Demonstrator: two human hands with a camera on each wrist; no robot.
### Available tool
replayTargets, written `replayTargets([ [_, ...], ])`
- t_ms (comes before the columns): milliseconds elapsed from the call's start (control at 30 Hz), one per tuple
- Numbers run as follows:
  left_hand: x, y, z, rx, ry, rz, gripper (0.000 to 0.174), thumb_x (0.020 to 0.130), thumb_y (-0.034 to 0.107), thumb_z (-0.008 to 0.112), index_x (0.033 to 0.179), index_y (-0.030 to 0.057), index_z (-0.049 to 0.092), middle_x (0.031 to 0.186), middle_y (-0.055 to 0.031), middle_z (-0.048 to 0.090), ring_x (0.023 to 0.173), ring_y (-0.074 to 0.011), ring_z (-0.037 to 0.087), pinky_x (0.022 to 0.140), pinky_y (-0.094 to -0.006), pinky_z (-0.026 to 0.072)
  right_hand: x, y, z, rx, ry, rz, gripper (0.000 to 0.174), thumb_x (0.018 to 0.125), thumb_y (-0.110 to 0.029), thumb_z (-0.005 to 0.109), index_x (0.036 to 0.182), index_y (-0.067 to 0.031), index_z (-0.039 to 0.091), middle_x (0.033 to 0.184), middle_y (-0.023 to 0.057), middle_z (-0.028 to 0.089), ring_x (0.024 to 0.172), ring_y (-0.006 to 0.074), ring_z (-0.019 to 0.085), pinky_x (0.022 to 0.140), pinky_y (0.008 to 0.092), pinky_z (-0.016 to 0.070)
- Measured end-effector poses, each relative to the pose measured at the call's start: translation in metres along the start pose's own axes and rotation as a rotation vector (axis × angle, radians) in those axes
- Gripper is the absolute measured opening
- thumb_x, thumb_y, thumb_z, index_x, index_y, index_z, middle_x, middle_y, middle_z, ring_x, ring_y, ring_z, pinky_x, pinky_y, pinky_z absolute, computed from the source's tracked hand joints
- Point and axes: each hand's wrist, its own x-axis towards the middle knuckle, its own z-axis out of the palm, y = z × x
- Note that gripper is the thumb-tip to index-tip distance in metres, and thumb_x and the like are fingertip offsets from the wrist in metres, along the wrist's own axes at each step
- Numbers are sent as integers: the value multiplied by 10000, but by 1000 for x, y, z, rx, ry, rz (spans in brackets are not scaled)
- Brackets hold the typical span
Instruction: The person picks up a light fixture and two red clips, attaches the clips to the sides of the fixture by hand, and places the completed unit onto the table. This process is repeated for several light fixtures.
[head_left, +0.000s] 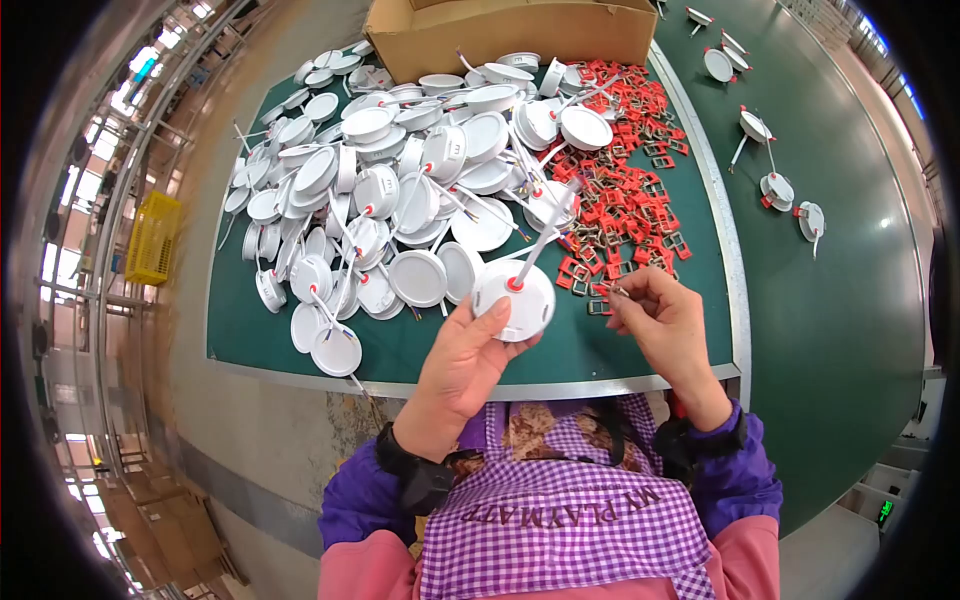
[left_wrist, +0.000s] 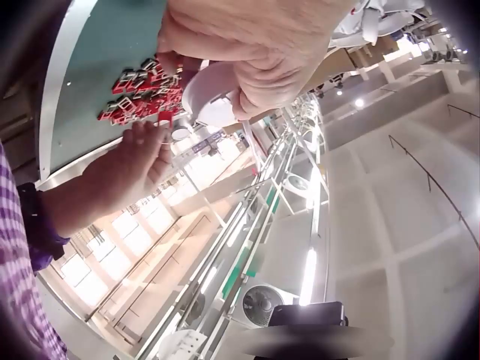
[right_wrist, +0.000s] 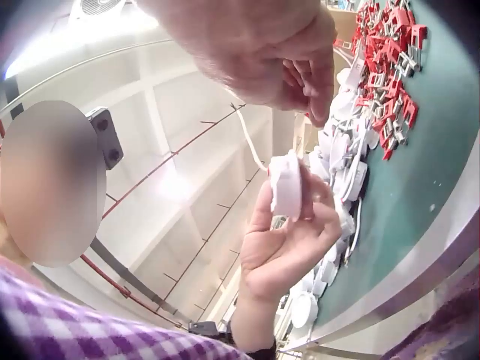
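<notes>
My left hand [head_left: 462,365] grips a round white downlight [head_left: 530,305] by its rim, thumb on its back face. A white cable [head_left: 545,235] rises from a red grommet at the light's middle. To the right of it, my right hand [head_left: 660,325] pinches a small red spring clip [left_wrist: 165,117] between thumb and fingertips. That hand is at the near edge of a heap of red clips with metal loops [head_left: 630,210]. In the right wrist view, the downlight [right_wrist: 286,185] is held edge-on below the right hand [right_wrist: 262,60].
A large pile of white downlights [head_left: 420,278] with loose cables covers the table's left and middle. Behind it stands a cardboard box [head_left: 520,40]. A metal edge strip [head_left: 560,388] borders the green table. On the green surface to the right lie several lights with red clips [head_left: 775,190].
</notes>
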Motion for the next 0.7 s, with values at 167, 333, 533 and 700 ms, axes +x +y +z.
replayTargets([
  [167, 17, -18, 10, 1, -33, 45, 365, 890, 121, 596, 1233, 91, 473, 1195, -60, 547, 1079, -193, 556, 857, -351, 488, -5, -6, 18, 56, 112, -179, 54, 830, 10, 609, 875, 34, 590, 736, 49, 640, 677, 110, 650, 579, 229, 508],
  [333, 22, -26, 23, 136, 75, 184, 268, 866, 55, 623, 1114, 37, 523, 1071, -65, 610, 966, -155, 602, 838, -319, 498, -10, 0, 30, -139, 201, -341, 107, 803, 15, 633, 908, 28, 621, 774, 117, 648, 672, 160, 651, 594, 249, 502],
  [533, 27, -38, 22, 167, 100, 326, 270, 833, 1, 649, 1071, 10, 524, 1059, -83, 611, 954, -138, 599, 843, -278, 493, -13, 1, 34, -160, 167, -321, 113, 822, -2, 619, 930, 28, 605, 765, 124, 634, 648, 173, 636, 585, 267, 498],
  [700, 27, -38, 23, 249, 63, 426, 254, 830, -12, 650, 1049, 11, 523, 1032, -73, 617, 937, -119, 594, 833, -252, 484, -13, -1, 38, -122, 156, -276, 106, 841, -7, 602, 939, 30, 591, 759, 122, 633, 667, 170, 655, 588, 261, 501],
])
